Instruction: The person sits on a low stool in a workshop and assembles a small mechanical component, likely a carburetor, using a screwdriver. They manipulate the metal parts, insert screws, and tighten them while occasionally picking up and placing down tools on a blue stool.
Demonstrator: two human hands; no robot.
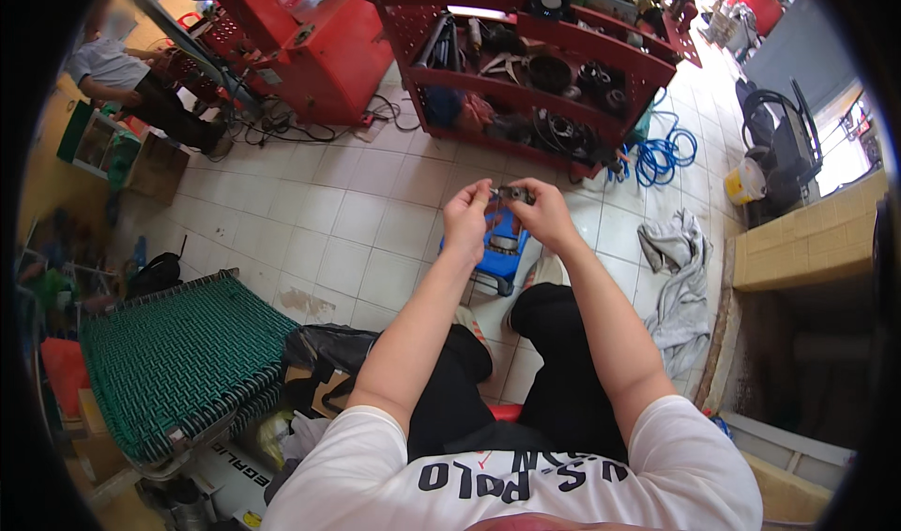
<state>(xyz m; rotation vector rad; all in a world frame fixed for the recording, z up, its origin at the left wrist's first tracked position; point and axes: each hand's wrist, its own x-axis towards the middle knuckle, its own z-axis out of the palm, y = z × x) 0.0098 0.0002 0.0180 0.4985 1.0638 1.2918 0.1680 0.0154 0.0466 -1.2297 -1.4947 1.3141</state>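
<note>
Both my hands are raised in front of my knees, close together above a blue low stand [495,270] with dark feet or wheels on the tiled floor. My right hand [546,215] pinches a small dark metal part [515,194] between thumb and fingers. Just beside it, my left hand [465,221] has its thumb and fingers pressed together near the part's left end; what they hold is too small to make out. A metal ring-like piece [505,244] lies on the blue stand below, partly hidden by my left hand.
Ahead stands a red tool cart [526,24] loaded with tools and parts. Coiled blue hose [664,153] and a grey cloth [682,277] lie on the right. A green woven cot [188,357] is at left; a person [127,76] stands far left.
</note>
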